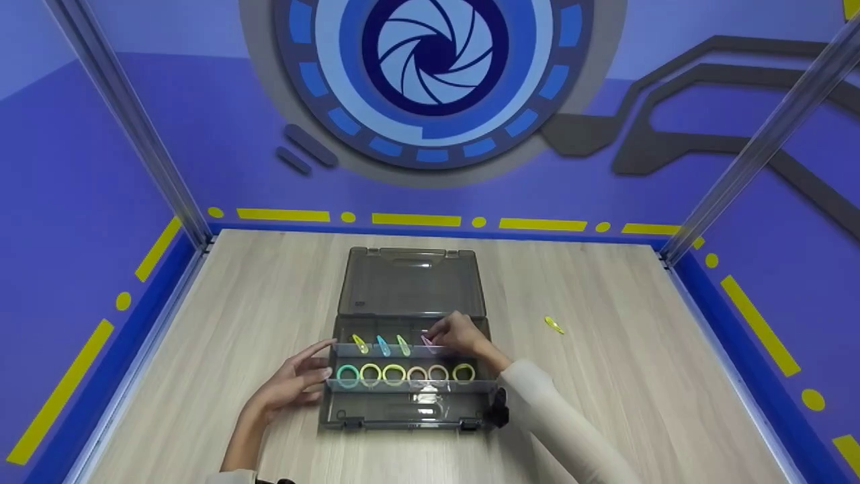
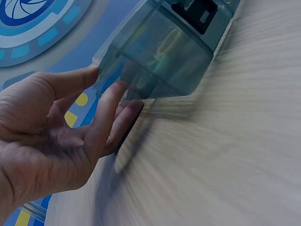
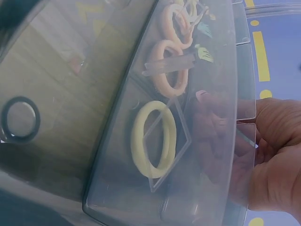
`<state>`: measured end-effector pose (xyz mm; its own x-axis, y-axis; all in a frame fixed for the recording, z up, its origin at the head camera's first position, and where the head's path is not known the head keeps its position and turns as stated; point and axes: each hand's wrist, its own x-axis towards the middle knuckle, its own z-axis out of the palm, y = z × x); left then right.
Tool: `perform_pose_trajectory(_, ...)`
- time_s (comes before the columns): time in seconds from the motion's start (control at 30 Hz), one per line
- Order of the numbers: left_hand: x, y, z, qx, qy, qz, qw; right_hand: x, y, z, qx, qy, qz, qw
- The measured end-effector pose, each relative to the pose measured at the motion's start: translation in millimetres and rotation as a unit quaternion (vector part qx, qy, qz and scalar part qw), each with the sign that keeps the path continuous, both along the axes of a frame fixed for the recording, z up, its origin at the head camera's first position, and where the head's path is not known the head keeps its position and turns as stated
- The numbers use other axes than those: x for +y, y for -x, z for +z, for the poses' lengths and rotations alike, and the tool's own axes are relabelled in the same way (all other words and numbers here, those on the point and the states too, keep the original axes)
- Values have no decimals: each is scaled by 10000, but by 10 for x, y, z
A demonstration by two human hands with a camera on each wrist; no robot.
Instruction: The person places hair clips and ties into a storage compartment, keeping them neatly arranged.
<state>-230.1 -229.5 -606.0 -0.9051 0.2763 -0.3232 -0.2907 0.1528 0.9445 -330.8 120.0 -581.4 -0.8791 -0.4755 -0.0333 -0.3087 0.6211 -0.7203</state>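
Note:
A grey see-through storage box (image 1: 410, 407) lies with its lid (image 1: 413, 282) folded back. My right hand (image 1: 458, 334) reaches into its upper row and pinches a pink-purple snap hair clip (image 1: 428, 341); in the right wrist view the fingers show blurred behind a clear divider (image 3: 221, 141). Left of that clip stand a yellow hair clip (image 1: 360, 344), a blue hair clip (image 1: 383, 346) and a pale green hair clip (image 1: 403, 345). My left hand (image 1: 290, 384) touches the box's left side with fingers spread, as the left wrist view also shows.
Several hair ties, among them a teal hair tie (image 1: 348, 376) and a yellow-green hair tie (image 1: 463, 374), fill the middle row. Another yellow hair clip (image 1: 553, 325) lies on the wooden table (image 1: 605, 376), right of the box. Blue walls enclose the table.

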Motion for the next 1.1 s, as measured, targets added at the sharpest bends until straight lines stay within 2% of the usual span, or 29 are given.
perform_pose_trajectory(0.27, 14, -4, 5, -24, 27, 39, 10000, 0, -3, 6, -49, -16, -115, 9999)
perform_pose_trajectory(0.57, 14, -9, 10, -6, 25, 24, 10000, 1, -27, 20, 86, -75, -292, 9995)
perform_pose_trajectory(0.73, 15, 11, 5, 42, -62, -29, 10000, 13, -21, 17, 298, -165, -379, 9987)
perform_pose_trajectory(1.1, 3, -2, 8, 4, -60, -61, 10000, 90, -39, 33, 525, -56, -214, 9984)
